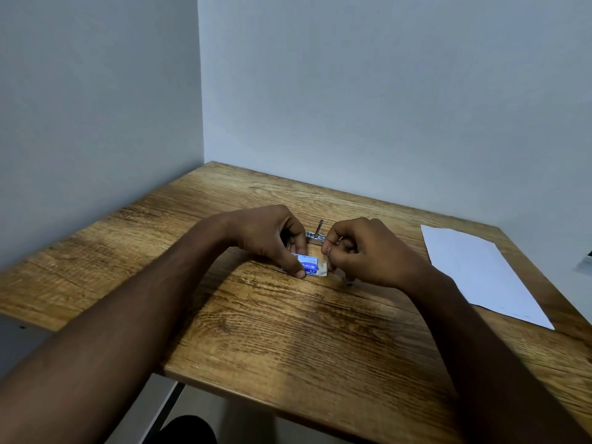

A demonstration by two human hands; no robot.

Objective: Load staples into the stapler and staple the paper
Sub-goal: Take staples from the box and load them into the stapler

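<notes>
A small blue and white staple box (308,265) lies on the wooden table (288,331), and my left hand (272,238) pins it down with thumb and fingers. My right hand (365,251) is curled at the box's open right end, fingertips pinched together there; what they pinch is too small to tell. Just behind both hands a metal stapler (315,237) lies on the table, partly hidden, with a thin part sticking up. A white sheet of paper (480,270) lies flat to the right.
The table stands in a corner between two grey walls. A small pale object (587,262) shows at the right frame edge. The table's front edge runs diagonally below my forearms, with floor and a dark shape (185,431) beneath.
</notes>
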